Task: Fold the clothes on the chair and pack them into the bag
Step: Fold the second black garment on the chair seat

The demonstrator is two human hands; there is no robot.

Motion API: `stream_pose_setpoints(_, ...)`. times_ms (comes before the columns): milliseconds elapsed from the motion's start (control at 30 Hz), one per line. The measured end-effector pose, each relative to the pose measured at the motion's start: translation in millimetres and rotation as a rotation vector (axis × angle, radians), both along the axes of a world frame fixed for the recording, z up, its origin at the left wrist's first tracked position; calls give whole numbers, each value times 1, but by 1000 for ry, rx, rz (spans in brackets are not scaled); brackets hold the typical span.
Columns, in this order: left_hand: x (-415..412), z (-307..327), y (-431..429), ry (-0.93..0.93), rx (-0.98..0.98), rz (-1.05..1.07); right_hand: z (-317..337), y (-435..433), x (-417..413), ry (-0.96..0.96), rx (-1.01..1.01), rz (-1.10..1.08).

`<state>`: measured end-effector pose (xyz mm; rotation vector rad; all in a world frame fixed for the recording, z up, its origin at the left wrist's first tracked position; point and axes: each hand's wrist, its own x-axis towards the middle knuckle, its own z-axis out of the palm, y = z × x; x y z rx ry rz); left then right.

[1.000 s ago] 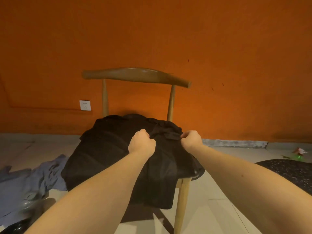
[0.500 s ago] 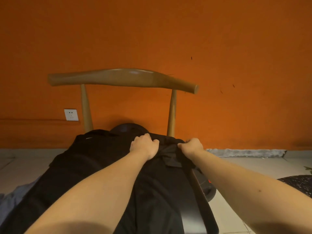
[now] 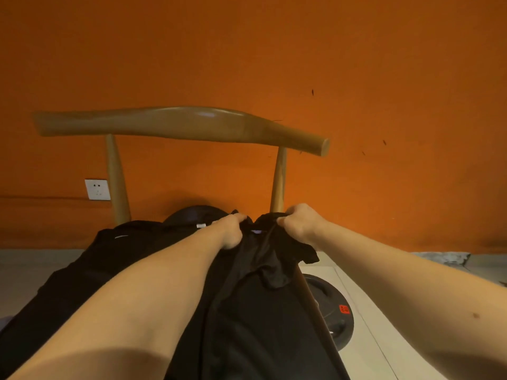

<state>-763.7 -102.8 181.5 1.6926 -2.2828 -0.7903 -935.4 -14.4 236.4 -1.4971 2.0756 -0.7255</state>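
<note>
Left hand (image 3: 231, 233) and right hand (image 3: 299, 223) clench the far edge of the black garment (image 3: 260, 311), just in front of the back of the chair (image 3: 178, 122).

The fists sit close together, each with cloth bunched inside. A second ago they pinched the garment where it lay flat on the seat. Since then the edge has been drawn up into a ridge, and a loose flap now hangs under the right hand. The rest still covers the seat and runs down towards the person. This looks like a lift to begin the fold, which is not yet made. A dark round disc (image 3: 333, 311) lies on the floor (image 3: 389, 338) to the right. No bag is in view.
</note>
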Motion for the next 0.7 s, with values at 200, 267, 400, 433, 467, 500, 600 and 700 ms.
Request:
stream_pose_setpoints(200,1,-9,-16,-189,-199,15,10,-1,-4,-91,74,-34)
stream_pose_setpoints(267,4,-8,-12,-237,-395,125,16,-2,-2,-150,89,-54)
stream_pose_setpoints(400,5,-2,-13,451,-76,179,34,-8,11,-343,107,-84)
stream_pose_setpoints(433,6,6,-9,576,18,171,39,-8,18,-408,121,-67)
stream_pose_setpoints(467,8,13,-6,714,107,180,43,-8,25,-491,134,-46)
stream_pose_setpoints(500,12,22,0,839,207,195,47,-9,33,-589,149,-28)
stream_pose_setpoints(600,41,39,8,1057,472,233,49,-20,59,-814,172,33)
stream_pose_setpoints(700,75,45,9,1160,617,223,42,-38,83,-983,206,86)
